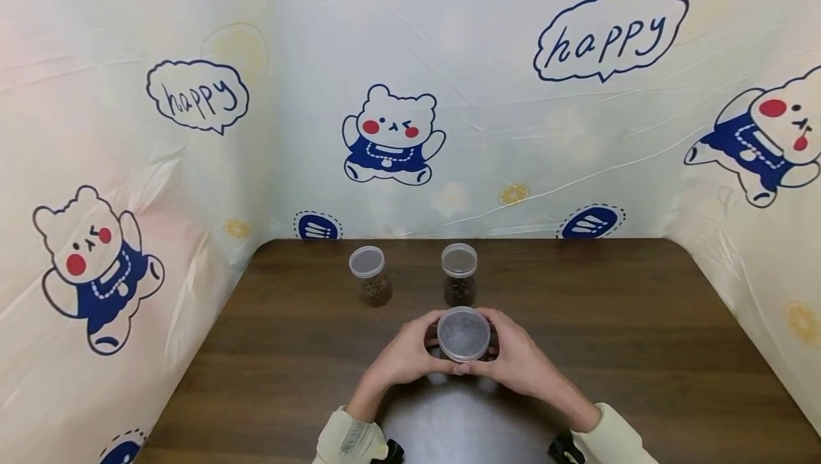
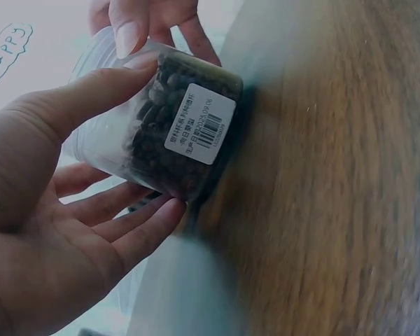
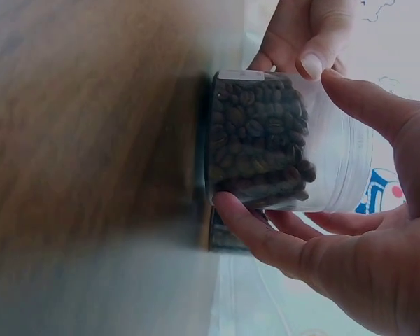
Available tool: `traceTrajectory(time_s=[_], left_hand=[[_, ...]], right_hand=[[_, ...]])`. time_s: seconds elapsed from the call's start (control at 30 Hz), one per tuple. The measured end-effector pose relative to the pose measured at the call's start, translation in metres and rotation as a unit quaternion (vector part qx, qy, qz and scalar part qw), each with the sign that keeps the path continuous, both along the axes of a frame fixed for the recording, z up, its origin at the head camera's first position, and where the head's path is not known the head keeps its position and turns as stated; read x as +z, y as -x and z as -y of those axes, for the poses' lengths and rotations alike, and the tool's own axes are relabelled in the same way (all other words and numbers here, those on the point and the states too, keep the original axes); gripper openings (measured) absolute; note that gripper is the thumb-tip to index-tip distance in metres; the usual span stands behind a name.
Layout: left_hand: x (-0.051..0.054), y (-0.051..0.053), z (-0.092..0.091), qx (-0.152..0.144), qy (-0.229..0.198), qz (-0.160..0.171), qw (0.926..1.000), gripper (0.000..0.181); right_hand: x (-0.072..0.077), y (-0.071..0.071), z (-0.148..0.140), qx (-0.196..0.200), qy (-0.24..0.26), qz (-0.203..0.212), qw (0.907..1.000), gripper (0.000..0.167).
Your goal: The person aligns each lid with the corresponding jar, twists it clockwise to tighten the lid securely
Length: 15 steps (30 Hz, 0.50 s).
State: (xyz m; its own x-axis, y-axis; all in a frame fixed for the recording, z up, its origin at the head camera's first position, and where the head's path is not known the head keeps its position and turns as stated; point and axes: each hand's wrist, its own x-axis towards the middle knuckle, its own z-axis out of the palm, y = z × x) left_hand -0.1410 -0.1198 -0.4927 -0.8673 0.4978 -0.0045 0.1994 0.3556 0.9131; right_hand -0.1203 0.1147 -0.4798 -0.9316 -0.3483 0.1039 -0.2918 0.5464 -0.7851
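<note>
A clear plastic jar with a translucent lid is between my two hands near the middle of the table. Dark roasted coffee beans fill much of it, and a white printed label is on its side. My left hand grips the jar's left side, thumb in front and fingers around behind. On the other side my right hand grips it the same way, the two thumbs meeting at the front. The jar's base is at the tabletop; whether it touches cannot be told.
Directly behind the held jar stands a similar lidded jar with dark contents. Another lidded jar, holding browner contents, is farther left. The brown wooden table backs onto a printed cloth, which also hangs at both sides.
</note>
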Motion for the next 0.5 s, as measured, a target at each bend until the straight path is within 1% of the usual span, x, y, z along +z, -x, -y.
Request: traceTrajectory(time_s=[0.23, 0.33, 0.5], left_hand=[[-0.001, 0.003, -0.015, 0.001, -0.008, 0.004, 1.0, 0.083], [-0.001, 0.003, -0.022, 0.007, -0.015, 0.003, 0.9999, 0.083], [0.0, 0.006, -0.036, 0.017, -0.03, 0.016, 0.9993, 0.086]], right_hand=[[0.002, 0.002, -0.015, -0.004, 0.006, 0.01, 0.9999, 0.087], [0.002, 0.004, -0.023, -0.005, 0.015, 0.014, 0.9998, 0.087], [0.004, 0.005, -0.036, -0.008, 0.02, 0.011, 0.9997, 0.086]])
